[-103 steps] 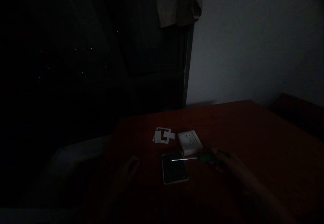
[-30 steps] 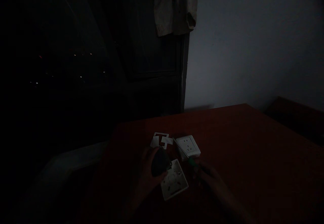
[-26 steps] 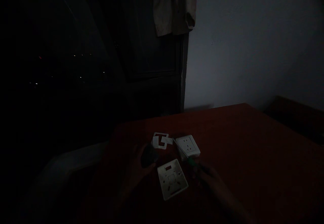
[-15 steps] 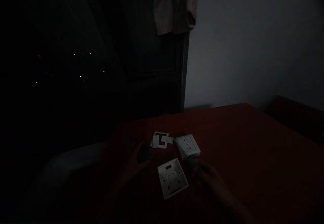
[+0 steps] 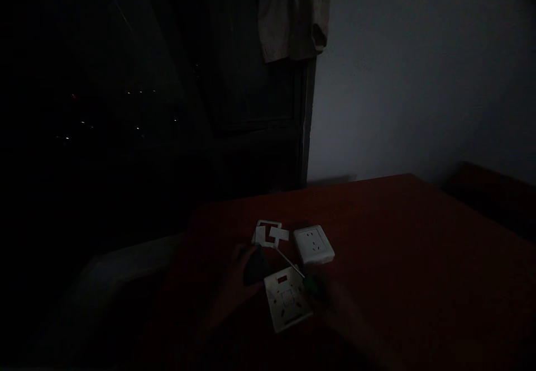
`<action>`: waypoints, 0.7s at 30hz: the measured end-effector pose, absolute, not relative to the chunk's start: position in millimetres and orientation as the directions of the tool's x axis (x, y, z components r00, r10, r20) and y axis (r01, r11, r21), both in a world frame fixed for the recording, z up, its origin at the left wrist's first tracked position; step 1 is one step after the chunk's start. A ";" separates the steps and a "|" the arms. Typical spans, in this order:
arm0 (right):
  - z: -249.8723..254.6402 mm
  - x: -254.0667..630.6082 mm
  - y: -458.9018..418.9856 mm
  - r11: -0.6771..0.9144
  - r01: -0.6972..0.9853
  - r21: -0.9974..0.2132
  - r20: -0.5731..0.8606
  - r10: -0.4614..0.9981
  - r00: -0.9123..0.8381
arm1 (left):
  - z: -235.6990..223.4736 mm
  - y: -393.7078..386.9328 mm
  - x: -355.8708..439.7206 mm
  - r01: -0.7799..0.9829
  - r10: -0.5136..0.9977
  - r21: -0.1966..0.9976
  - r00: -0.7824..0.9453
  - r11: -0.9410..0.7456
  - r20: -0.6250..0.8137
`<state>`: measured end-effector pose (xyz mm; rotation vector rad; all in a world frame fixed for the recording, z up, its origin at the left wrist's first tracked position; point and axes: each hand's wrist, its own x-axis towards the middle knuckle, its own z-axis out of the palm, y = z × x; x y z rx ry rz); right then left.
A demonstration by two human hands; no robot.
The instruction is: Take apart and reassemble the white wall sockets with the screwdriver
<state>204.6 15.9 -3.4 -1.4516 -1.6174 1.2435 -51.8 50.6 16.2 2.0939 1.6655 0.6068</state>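
The scene is very dim. My left hand [image 5: 234, 282] is closed around a dark, rounded object [image 5: 256, 266] whose kind I cannot make out. Right beside it lies a square white socket back box [image 5: 274, 310], open side up. My right hand [image 5: 333, 299], blurred and dark, grips a screwdriver [image 5: 290, 261] with a green handle. Its metal shaft points up and left across the box's far corner. Just beyond sits a white wall socket [image 5: 314, 244]. The screwdriver's tip is near a white cover frame [image 5: 268, 222] with flat white pieces [image 5: 279, 233] on it.
All this rests on a reddish-brown table [image 5: 377, 214]. A pale wall [image 5: 397, 80] rises behind it. Light-coloured clothing [image 5: 293, 19] hangs by a dark window at the back. Another dark brown surface [image 5: 481, 186] stands at the right.
My left hand has moved right with the dark object, closer to the back box. My right hand has shifted the screwdriver down and left, away from the wall socket.
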 end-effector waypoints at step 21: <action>36.6 216.4 29.9 0.062 0.429 -0.901 0.030 0.996 -0.081 | 26.8 30.7 -21.2 0.679 0.959 0.688 0.265 -0.258 0.099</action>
